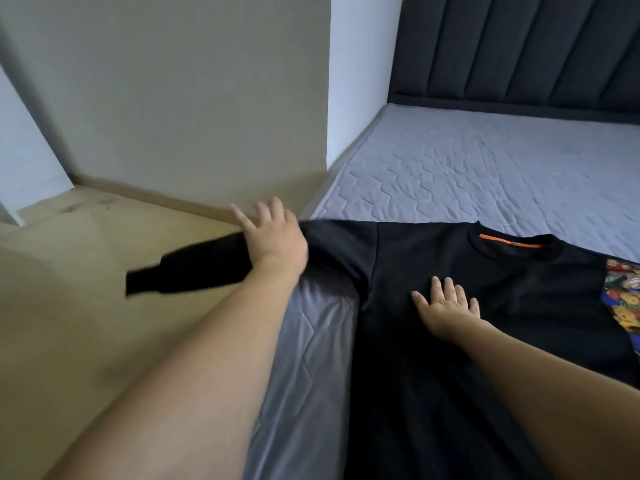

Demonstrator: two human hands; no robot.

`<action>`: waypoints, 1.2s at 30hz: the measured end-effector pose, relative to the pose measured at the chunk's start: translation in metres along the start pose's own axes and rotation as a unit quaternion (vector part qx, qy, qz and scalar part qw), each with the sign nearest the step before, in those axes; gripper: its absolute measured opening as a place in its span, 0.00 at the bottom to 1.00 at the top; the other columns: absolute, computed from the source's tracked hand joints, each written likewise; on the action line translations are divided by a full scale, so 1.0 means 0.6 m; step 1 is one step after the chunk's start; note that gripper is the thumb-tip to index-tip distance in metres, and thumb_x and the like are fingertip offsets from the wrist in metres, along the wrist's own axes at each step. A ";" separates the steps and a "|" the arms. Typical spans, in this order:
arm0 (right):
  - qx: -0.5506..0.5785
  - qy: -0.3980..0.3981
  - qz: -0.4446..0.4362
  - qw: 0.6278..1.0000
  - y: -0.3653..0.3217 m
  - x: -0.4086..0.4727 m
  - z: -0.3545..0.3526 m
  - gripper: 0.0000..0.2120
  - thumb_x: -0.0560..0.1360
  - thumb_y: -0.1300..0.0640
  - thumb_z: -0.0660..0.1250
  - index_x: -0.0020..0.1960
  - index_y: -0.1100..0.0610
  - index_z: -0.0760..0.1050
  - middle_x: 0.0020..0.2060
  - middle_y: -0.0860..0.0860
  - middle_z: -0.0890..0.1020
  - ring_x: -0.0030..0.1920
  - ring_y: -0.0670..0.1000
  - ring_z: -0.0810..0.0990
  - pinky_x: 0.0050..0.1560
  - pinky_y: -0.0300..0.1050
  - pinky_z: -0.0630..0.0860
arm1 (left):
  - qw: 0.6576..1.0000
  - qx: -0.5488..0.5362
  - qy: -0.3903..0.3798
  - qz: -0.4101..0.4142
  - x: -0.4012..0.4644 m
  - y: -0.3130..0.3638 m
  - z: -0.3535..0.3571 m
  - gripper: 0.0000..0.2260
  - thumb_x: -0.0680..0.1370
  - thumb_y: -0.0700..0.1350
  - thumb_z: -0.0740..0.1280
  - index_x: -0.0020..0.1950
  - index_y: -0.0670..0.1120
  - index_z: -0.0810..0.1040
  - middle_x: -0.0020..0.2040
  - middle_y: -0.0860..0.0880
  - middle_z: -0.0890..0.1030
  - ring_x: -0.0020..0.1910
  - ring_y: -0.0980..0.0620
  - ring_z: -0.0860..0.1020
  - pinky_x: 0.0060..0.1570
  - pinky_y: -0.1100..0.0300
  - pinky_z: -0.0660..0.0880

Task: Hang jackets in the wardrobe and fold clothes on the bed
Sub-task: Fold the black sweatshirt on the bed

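Observation:
A black long-sleeved sweatshirt [491, 271] with an orange neck label lies spread flat at the near left corner of the bed [485, 174]. Its left sleeve [187, 268] sticks out past the mattress edge over the floor. My left hand [273, 237] lies on that sleeve near the shoulder, fingers straight and spread. My right hand [446, 306] presses flat on the chest of the sweatshirt, fingers spread.
A bright cartoon-print garment [623, 296] shows at the right edge, partly under the sweatshirt. The grey quilted mattress runs back to a dark padded headboard [519, 50]. A beige wardrobe panel [173, 91] stands left of the bed over light wooden floor [69, 289].

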State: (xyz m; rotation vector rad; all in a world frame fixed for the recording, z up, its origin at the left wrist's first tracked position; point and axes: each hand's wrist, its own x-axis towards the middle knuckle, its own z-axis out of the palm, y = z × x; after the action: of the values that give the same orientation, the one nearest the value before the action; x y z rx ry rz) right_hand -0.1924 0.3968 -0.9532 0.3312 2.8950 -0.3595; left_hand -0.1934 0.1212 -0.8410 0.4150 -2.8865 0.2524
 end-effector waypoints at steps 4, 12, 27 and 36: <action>-0.045 -0.005 -0.034 0.998 0.038 0.005 -0.011 0.33 0.79 0.34 0.41 0.79 0.45 0.40 0.79 0.47 0.41 0.78 0.52 0.40 0.74 0.59 0.39 | 0.939 -0.193 -0.252 0.131 -0.057 0.111 0.022 0.19 0.73 0.47 0.53 0.57 0.46 0.78 0.60 0.42 0.76 0.64 0.39 0.71 0.69 0.29 0.46; -0.064 0.020 -0.027 0.997 0.168 0.059 -0.034 0.33 0.78 0.33 0.39 0.79 0.44 0.39 0.79 0.46 0.40 0.78 0.52 0.39 0.76 0.55 0.37 | 0.939 -0.164 -0.267 0.144 -0.066 0.271 0.084 0.32 0.79 0.67 0.41 0.80 0.56 0.41 0.80 0.51 0.35 0.77 0.42 0.34 0.65 0.23 0.38; -0.018 0.136 -0.048 0.989 0.445 0.318 -0.116 0.35 0.77 0.33 0.38 0.79 0.47 0.39 0.79 0.45 0.42 0.78 0.48 0.40 0.75 0.54 0.35 | 0.976 -0.123 -0.089 0.154 0.053 0.599 0.168 0.37 0.75 0.71 0.34 0.80 0.53 0.38 0.80 0.45 0.40 0.78 0.44 0.36 0.66 0.28 0.31; 0.055 0.324 -0.109 0.938 0.468 0.359 -0.145 0.18 0.71 0.53 0.61 0.60 0.56 0.72 0.56 0.56 0.74 0.60 0.60 0.69 0.67 0.53 0.59 | 0.934 -0.181 0.188 0.244 0.128 0.677 0.168 0.15 0.80 0.47 0.58 0.63 0.44 0.75 0.58 0.43 0.72 0.57 0.41 0.70 0.63 0.47 0.65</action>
State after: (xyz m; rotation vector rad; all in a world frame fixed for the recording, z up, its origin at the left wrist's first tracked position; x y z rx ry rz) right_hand -0.3442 0.7270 -0.9806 0.1630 3.5842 -0.5349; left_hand -0.4037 0.4656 -0.9760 -0.3827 -2.5240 -0.1189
